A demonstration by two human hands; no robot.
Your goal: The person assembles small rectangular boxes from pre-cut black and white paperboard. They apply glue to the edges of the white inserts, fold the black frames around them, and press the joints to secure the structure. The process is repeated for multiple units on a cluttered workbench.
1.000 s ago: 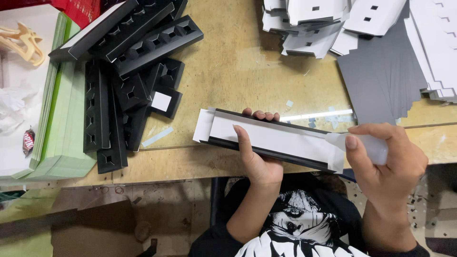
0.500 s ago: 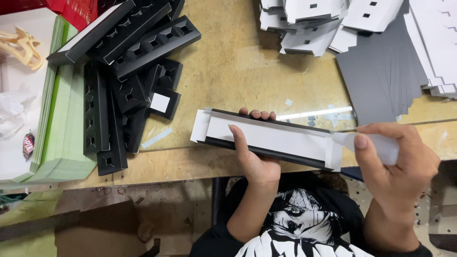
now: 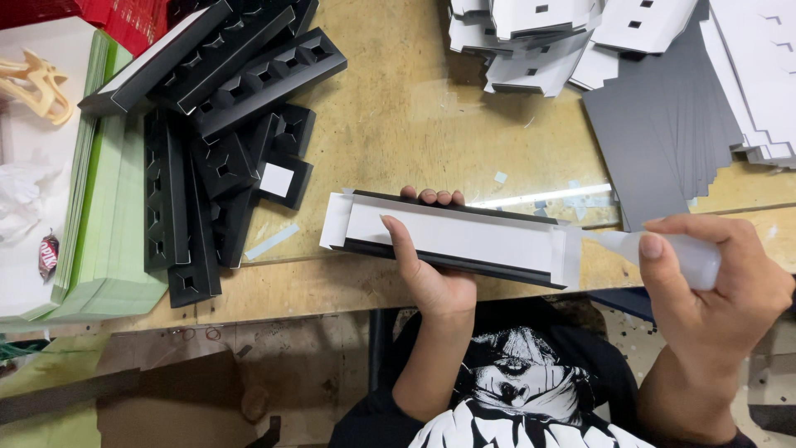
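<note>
- Left hand (image 3: 431, 270) wrapped round the long box (image 3: 452, 238): thumb pressed on the white top face, three fingertips (image 3: 429, 197) hooked over the far black edge at 12 o'clock. Best kept pinched just so, near the middle, to stop the box from twisting.
- Right hand (image 3: 720, 278) closed round a soft glue bottle (image 3: 672, 251), forefinger laid along it, nozzle aimed toward 9 o'clock and almost touching the white end flap (image 3: 567, 256).
- Box lying flat near the front edge of the wooden table (image 3: 414, 124), its long axis running from 10 to 4 o'clock, a second white flap open at the left end.
- Probably wise: light squeeze only, thin line kept inside the flap, nothing spilling onto the black side.
- At 10 o'clock from the left hand, a heap of black trays (image 3: 220, 124), well apart; beyond it, green sheets (image 3: 104, 241).
- At 1 o'clock, white folded blanks (image 3: 539, 41) and dark grey sheets (image 3: 663, 141), clear of the working spot.
</note>
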